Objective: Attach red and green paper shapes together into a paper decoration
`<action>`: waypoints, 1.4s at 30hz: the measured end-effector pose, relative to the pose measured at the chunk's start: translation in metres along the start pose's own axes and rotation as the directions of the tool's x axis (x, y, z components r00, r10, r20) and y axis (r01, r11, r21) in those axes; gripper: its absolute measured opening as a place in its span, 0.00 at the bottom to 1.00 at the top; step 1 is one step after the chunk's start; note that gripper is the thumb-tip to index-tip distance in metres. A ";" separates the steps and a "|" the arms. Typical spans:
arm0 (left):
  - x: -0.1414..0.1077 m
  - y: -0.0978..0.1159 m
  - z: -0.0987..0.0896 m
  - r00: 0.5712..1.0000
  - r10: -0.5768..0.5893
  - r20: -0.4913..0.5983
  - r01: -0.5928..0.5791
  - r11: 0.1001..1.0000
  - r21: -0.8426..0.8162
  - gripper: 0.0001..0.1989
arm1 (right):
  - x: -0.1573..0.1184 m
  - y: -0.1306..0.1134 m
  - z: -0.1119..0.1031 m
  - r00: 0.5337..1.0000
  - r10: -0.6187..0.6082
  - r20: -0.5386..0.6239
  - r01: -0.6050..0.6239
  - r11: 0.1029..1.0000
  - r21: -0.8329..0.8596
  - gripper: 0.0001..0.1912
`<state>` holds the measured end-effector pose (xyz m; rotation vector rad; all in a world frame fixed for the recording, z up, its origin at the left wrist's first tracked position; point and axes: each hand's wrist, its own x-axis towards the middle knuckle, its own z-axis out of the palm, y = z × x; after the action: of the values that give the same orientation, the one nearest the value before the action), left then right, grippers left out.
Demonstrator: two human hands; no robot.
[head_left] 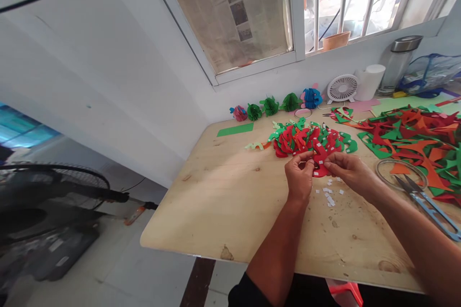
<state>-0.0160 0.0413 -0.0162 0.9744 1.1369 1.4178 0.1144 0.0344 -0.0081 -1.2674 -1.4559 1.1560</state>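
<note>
Between my two hands is a red cut-out shape (319,171) with small white squares stuck on it; it looks like paper or felt. My left hand (301,172) pinches its left side between thumb and fingers. On the right side, my right hand (342,167) has its thumb and fingertips closed on the edge. Just beyond my hands lies a heap of red and green cut-out shapes (293,139), many bearing white squares. Several loose white squares (329,198) are scattered on the wooden table (216,201) below my hands.
Blue-handled snips (432,211) and a tape ring (382,172) lie at right, by a large pile of red, green and orange scraps (425,144). Along the wall stand green paper ornaments (270,105), a small white fan (342,88) and a glass bottle (396,69).
</note>
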 end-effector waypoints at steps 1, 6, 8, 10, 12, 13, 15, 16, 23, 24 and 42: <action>0.000 0.000 0.000 1.000 -0.003 0.001 0.003 1.000 -0.001 0.12 | 0.000 0.000 0.000 1.000 0.001 -0.001 -0.001 1.000 -0.001 0.17; -0.001 -0.001 0.000 1.000 0.004 0.012 -0.004 1.000 -0.002 0.12 | 0.000 -0.001 0.001 1.000 0.002 -0.015 -0.002 1.000 -0.025 0.16; -0.001 0.000 0.000 1.000 0.007 0.018 -0.007 1.000 0.000 0.12 | 0.000 -0.003 0.001 1.000 -0.007 -0.026 0.006 0.999 -0.044 0.16; -0.001 0.000 0.000 1.000 0.006 0.021 -0.006 1.000 -0.001 0.11 | -0.001 -0.005 0.001 0.999 -0.013 -0.032 0.011 0.998 -0.069 0.15; -0.002 0.000 0.000 1.000 0.003 0.022 -0.003 1.000 -0.005 0.11 | -0.001 -0.006 0.002 0.999 -0.016 -0.034 0.013 0.996 -0.087 0.15; -0.002 0.000 0.000 1.000 0.003 0.023 -0.003 1.000 -0.007 0.11 | -0.001 -0.006 0.002 0.999 -0.017 -0.036 0.014 0.996 -0.091 0.15; -0.002 0.000 0.000 1.000 0.004 0.023 -0.004 1.000 -0.006 0.11 | 0.000 -0.005 0.002 0.999 -0.023 -0.042 0.019 0.995 -0.093 0.14; -0.002 0.000 0.000 1.000 0.005 0.023 -0.005 1.000 -0.003 0.11 | 0.000 -0.004 0.002 0.999 -0.025 -0.043 0.021 0.995 -0.093 0.14; -0.003 0.001 0.000 0.998 0.033 0.048 -0.034 0.999 0.028 0.11 | 0.001 0.001 0.000 0.999 -0.008 -0.043 0.001 0.989 -0.145 0.12; -0.003 0.001 0.000 0.998 0.032 0.054 -0.034 0.999 0.034 0.11 | 0.001 0.001 0.000 0.999 -0.009 -0.046 0.002 0.989 -0.150 0.12; -0.003 0.003 0.000 0.994 0.071 0.086 -0.080 0.992 0.097 0.12 | 0.002 0.004 -0.002 0.998 -0.016 -0.056 0.003 0.977 -0.212 0.10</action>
<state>-0.0162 0.0379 -0.0137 1.1476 1.1296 1.3779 0.1172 0.0364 -0.0110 -1.4248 -1.5727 0.9693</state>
